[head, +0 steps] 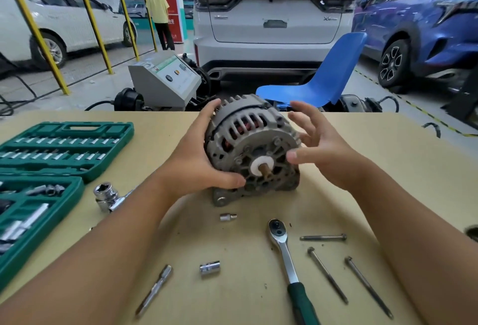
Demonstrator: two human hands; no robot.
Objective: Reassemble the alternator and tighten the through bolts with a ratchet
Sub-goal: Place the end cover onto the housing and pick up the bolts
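Observation:
The grey alternator point(254, 141) lies on its side in the middle of the tan table point(388, 169), its shaft end with a white washer facing me. My left hand point(196, 159) grips its left side, fingers over the top and thumb on the front face. My right hand point(318, 148) hovers just right of it with fingers spread, holding nothing. A ratchet point(287, 260) with a green handle lies in front of the alternator. Three long through bolts point(327, 274) lie to the ratchet's right.
An open green socket set case point(51, 169) sits at the left. A large socket on a bar point(107, 196), two small sockets point(210, 268), and an extension bit point(155, 289) lie loose nearby. Beyond the table stand a blue chair point(323, 78), a grey machine and parked cars.

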